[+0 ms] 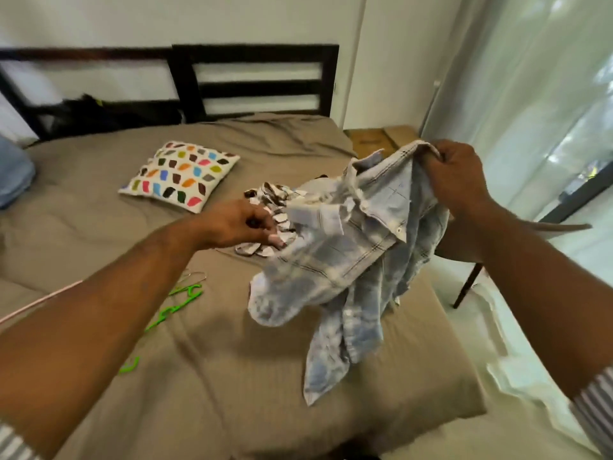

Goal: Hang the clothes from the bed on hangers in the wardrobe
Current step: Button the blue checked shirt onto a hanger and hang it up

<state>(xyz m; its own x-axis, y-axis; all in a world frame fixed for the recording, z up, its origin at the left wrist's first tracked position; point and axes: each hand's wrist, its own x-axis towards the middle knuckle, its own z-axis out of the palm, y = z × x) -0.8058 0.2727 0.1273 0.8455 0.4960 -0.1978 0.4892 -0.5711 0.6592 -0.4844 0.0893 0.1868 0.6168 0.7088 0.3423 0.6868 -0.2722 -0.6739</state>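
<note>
A pale blue checked shirt (pixel 341 257) hangs crumpled above the brown bed (pixel 232 376). My right hand (pixel 459 180) grips its collar up at the right. My left hand (pixel 242 224) pinches the shirt's other edge lower down, over a black-and-white patterned garment (pixel 268 194) that lies on the bed behind the shirt. Green plastic hangers (pixel 175 307) lie on the cover to the left, with a thin wire hanger (pixel 194 277) beside them. No wardrobe shows in this view.
A white cushion with coloured patches (pixel 180 175) lies mid-bed. Dark clothing (pixel 99 112) is heaped by the black headboard (pixel 255 78). A blue pillow (pixel 15 172) sits at the far left. A cardboard box (pixel 378 139) and sheer curtains (pixel 530 94) stand to the right.
</note>
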